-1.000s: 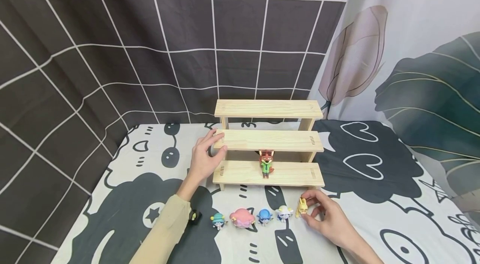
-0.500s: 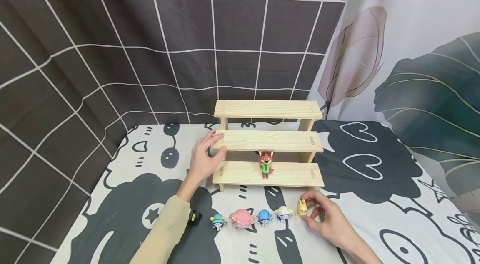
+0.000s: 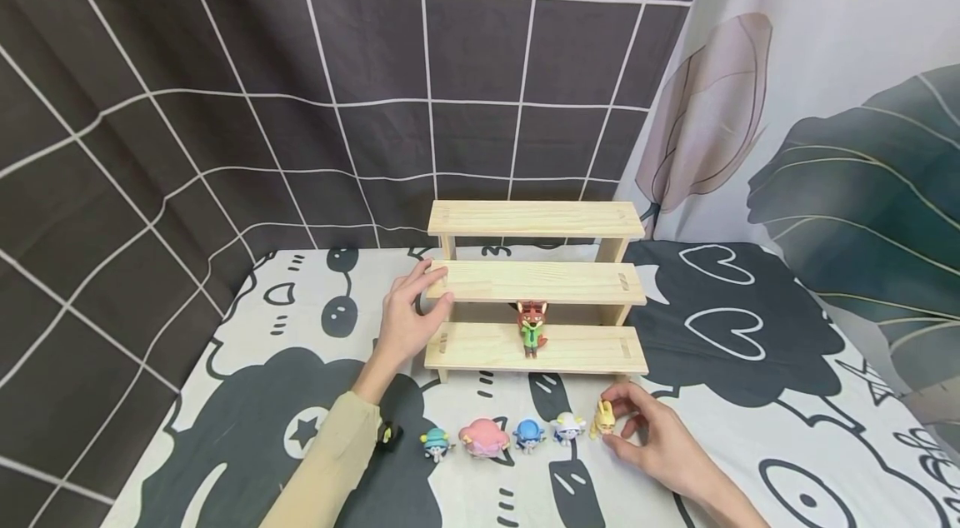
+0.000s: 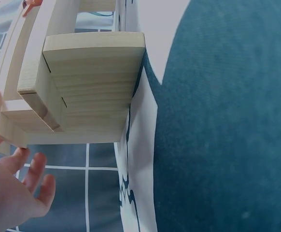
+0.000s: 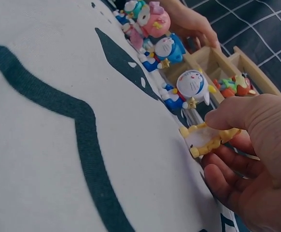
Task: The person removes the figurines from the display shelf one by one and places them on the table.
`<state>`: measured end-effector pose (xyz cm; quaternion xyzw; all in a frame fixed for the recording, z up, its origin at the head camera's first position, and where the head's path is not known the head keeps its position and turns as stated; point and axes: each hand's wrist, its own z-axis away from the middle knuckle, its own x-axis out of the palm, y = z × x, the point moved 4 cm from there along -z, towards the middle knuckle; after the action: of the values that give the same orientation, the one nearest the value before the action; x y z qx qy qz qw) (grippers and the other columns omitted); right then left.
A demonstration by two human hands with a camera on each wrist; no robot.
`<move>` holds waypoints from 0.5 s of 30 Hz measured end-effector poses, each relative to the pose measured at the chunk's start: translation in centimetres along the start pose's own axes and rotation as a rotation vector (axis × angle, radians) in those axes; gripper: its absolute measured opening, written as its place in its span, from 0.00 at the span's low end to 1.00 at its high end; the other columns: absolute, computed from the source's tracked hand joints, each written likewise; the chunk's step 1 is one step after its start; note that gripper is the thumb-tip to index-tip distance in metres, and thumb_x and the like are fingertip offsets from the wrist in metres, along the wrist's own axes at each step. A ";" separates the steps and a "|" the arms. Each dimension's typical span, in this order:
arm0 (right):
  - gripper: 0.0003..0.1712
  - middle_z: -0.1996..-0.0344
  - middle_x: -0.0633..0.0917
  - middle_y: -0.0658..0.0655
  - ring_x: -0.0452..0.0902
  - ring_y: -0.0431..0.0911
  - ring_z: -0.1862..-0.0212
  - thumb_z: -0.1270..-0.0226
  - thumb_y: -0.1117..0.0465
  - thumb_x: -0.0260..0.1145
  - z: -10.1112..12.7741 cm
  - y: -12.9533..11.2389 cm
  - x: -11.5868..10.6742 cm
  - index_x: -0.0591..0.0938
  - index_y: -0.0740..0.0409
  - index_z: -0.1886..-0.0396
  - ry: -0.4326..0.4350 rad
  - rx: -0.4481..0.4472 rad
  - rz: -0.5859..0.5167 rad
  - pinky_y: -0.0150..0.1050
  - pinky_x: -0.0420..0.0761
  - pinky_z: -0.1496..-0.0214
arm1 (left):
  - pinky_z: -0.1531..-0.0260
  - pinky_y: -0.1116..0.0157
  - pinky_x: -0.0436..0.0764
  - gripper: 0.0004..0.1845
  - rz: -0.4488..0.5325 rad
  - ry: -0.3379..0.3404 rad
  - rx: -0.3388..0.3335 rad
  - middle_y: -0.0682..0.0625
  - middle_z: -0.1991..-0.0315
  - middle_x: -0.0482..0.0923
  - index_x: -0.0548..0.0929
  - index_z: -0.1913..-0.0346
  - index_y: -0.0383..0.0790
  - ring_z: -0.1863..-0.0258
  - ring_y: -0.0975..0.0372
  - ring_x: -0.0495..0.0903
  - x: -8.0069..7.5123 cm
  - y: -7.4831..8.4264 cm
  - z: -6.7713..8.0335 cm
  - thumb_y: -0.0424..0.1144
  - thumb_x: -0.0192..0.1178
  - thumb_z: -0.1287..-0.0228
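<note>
My right hand pinches a small yellow rabbit-eared figurine between thumb and fingers, at the right end of a row of figurines on the printed sheet. In the right wrist view, the yellow figurine is partly covered by the thumb. A three-step wooden display shelf stands behind the row. My left hand grips the left end of its middle step, thumb at the front edge and fingers reaching over the board. A red fox figurine in a green shirt stands on the lowest step.
Left of the yellow one stand a white-hatted figurine, a blue one, a pink one and a teal-hatted one. A small black object lies by the left sleeve. A dark gridded curtain hangs behind the shelf.
The yellow figurine has turned very slightly in my right fingers, staying at the same spot. My left hand and the shelf have not visibly moved.
</note>
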<state>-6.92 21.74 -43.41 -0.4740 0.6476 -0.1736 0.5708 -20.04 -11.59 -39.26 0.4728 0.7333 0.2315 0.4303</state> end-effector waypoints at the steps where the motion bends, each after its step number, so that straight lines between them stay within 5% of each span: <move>1: 0.30 0.60 0.81 0.51 0.77 0.38 0.62 0.57 0.78 0.78 0.0 0.0 0.0 0.77 0.65 0.51 0.000 -0.007 -0.001 0.35 0.80 0.70 | 0.42 0.44 0.73 0.21 0.000 0.000 -0.001 0.35 0.33 0.71 0.84 0.43 0.36 0.38 0.43 0.71 0.0 0.0 0.0 0.35 0.68 0.41; 15: 0.25 0.60 0.84 0.56 0.82 0.46 0.62 0.50 0.79 0.72 0.1 -1.0 -1.9 0.78 0.66 0.51 0.120 -0.062 0.013 0.32 0.79 0.68 | 0.42 0.43 0.72 0.21 -0.004 0.005 -0.003 0.36 0.33 0.72 0.85 0.43 0.37 0.38 0.42 0.72 0.0 -0.2 0.0 0.35 0.68 0.41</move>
<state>-6.60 22.79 -41.58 -0.4759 0.6888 -0.1781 0.5171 -20.09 -11.69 -39.41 0.4703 0.7348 0.2329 0.4297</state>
